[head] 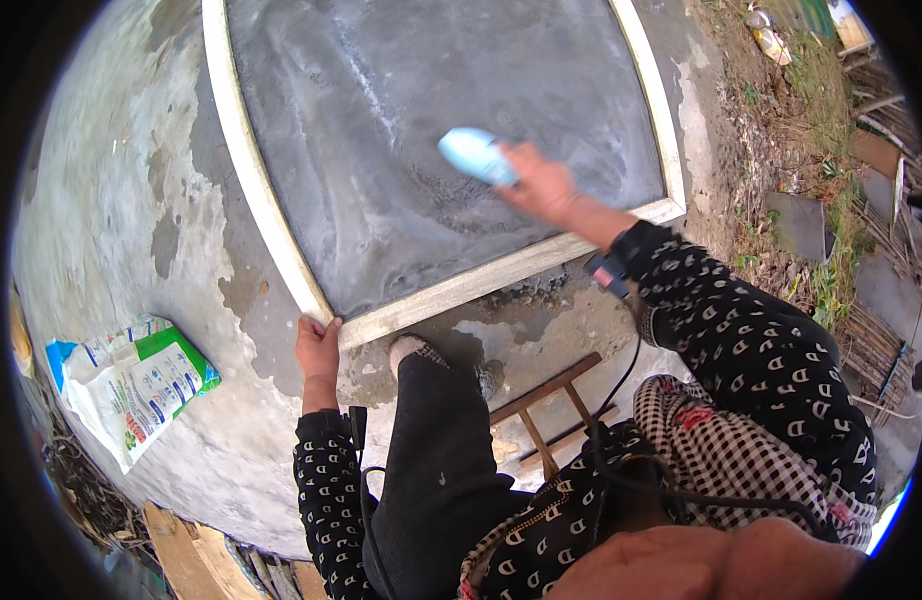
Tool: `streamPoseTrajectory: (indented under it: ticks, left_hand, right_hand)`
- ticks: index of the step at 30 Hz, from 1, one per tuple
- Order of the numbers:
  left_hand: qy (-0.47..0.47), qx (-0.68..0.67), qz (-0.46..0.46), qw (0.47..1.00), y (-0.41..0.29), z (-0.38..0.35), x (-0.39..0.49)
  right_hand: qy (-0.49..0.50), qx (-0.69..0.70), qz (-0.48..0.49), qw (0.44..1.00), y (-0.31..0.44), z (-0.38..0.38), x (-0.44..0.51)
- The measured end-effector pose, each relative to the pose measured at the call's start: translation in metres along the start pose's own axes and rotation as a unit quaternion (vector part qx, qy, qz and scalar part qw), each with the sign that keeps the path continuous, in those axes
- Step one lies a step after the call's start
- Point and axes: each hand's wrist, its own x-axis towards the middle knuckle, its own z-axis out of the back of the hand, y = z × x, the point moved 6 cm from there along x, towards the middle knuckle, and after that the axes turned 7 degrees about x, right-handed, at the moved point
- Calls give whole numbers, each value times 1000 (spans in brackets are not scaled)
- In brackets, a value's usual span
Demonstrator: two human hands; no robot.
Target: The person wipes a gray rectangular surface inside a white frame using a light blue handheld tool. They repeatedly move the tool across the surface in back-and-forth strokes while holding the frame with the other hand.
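Observation:
My right hand (540,187) grips a light blue oval object (477,155), blurred, that looks like a scrubbing brush; its underside is hidden. It is over a dark grey panel (446,90) that looks wet, perhaps mesh, with whitish streaks across it. A pale frame (461,289) borders the panel on its left, right and near sides; the far end lies beyond the picture. At the near left corner, my left hand (318,349) holds the frame, its thumb on top.
A printed plastic bag (138,382) lies on the patchy concrete ground (116,247) to the left. A low wooden stool (543,409) stands beside my leg. By my right wrist is a dark corded device (607,276). Weeds, slabs and bundled sticks (873,337) line the right side; boards (198,551) lie lower left.

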Motion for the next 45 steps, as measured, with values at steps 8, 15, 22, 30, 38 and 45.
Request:
streamPoseTrajectory:
  ticks: [8,15,22,30,38,45]
  left_hand:
    - [4,9,10,1000,10,-7,1]
    - [6,24,1,1000,7,-4,1]
    - [3,0,4,1000,13,-9,2]
    - [16,20,19,999,5,-4,0]
    - [2,15,-5,1000,14,-9,4]
    - [15,32,12,999,16,-11,5]
  right_hand:
    - [-255,-4,-204,945,-88,42,-7]
    - [172,9,73,982,127,-114,-16]
    - [-229,-39,-225,946,-130,70,-59]
    - [39,81,-6,996,65,-100,-49]
    - [-137,-39,-99,985,-92,33,-96]
    - [-232,-17,-139,963,-82,-6,-105]
